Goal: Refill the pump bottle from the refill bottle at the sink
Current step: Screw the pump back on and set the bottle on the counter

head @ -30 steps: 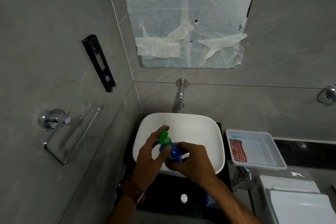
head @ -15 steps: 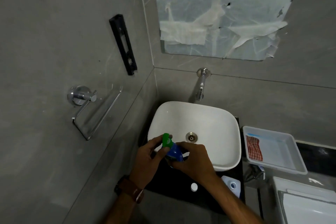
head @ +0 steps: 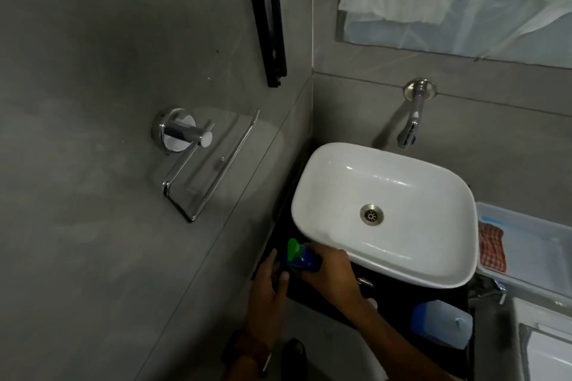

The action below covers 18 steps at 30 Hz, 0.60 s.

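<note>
A small blue pump bottle (head: 305, 260) with a green pump head (head: 292, 249) is low at the front left corner of the white sink (head: 337, 182), over the dark counter (head: 393, 303). My right hand (head: 332, 272) wraps around the bottle's body. My left hand (head: 267, 286) is beside the bottle just below the green head, fingers slightly apart; whether it touches the bottle I cannot tell. A pale refill bottle (head: 442, 323) with a blue label lies on the counter at the front right, cap off.
A wall tap (head: 410, 130) hangs over the sink's back. A white tray (head: 532, 244) with a checked red cloth (head: 492, 249) stands right of the sink. A chrome towel ring (head: 198, 164) and a black bracket (head: 267, 15) are on the left wall.
The view has swung right and down. My hands have carried the pump bottle from over the sink's front rim down to the counter's left corner. My left hand has come off the green head.
</note>
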Available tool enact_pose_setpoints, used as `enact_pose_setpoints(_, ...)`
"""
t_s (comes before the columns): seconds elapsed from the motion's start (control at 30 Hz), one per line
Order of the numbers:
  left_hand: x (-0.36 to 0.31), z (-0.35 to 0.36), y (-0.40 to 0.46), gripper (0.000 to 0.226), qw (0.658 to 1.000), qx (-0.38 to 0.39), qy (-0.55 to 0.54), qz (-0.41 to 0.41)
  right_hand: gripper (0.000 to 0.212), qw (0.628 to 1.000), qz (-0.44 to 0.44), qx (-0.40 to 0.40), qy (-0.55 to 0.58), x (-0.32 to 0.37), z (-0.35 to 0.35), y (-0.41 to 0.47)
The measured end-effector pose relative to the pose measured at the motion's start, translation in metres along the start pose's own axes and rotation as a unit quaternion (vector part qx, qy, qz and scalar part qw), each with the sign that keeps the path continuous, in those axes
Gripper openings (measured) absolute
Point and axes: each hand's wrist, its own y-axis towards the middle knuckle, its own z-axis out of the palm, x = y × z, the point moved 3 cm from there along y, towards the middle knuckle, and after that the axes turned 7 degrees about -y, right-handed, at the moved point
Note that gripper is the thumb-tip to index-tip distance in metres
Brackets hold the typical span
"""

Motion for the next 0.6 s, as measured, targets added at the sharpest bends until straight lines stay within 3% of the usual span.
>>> enact_pose_setpoints(0.3,0.078,0.004,0.034,0.048,0.994,-0.016,-0.008,-0.107,0.045,0.995,0.062,-0.015,0.077,-0.023,0.085,0.039)
enact_pose_setpoints(0.6,0.103,-0.009,0.049,0.046,0.994,-0.014,0.013,-0.104,0.052,0.995,0.075,-0.011,0.067,-0.037,0.121,0.054)
